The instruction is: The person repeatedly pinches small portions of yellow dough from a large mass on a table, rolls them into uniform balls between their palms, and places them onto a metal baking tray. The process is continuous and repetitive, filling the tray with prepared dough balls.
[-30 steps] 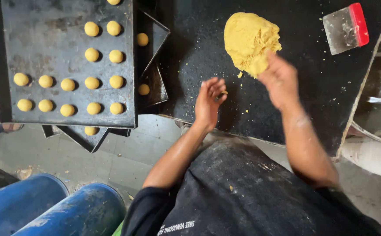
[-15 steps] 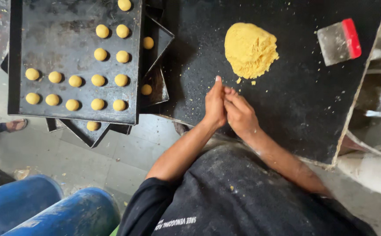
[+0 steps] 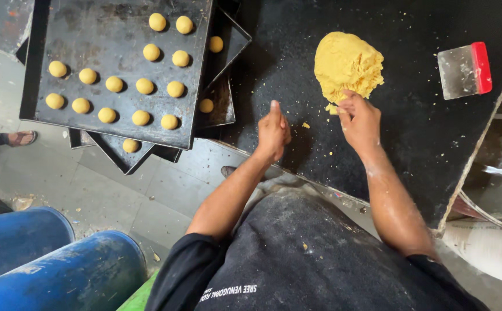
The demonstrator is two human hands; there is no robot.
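A mound of yellow dough (image 3: pixel 348 63) lies on the black worktop (image 3: pixel 412 138). My right hand (image 3: pixel 359 120) reaches its near edge, fingertips pinched into the dough. My left hand (image 3: pixel 274 129) hovers over the worktop to the left of the right hand, turned on edge with fingers curled; whatever is inside it is hidden. Yellow crumbs (image 3: pixel 306 125) lie between the hands. To the left, a dark baking tray (image 3: pixel 78 46) carries several small round dough balls (image 3: pixel 144 86) in rows.
More dark trays (image 3: pixel 222 109) are stacked askew under the top one, with a few balls on them. A clear scraper with a red handle (image 3: pixel 464 70) lies at the right. Blue barrels (image 3: pixel 61 265) stand on the floor; another person's sandalled foot (image 3: pixel 20 138) shows at left.
My hands were pressed together near the worktop's edge. They have parted: the right has reached forward to the dough mound, while the left stays curled.
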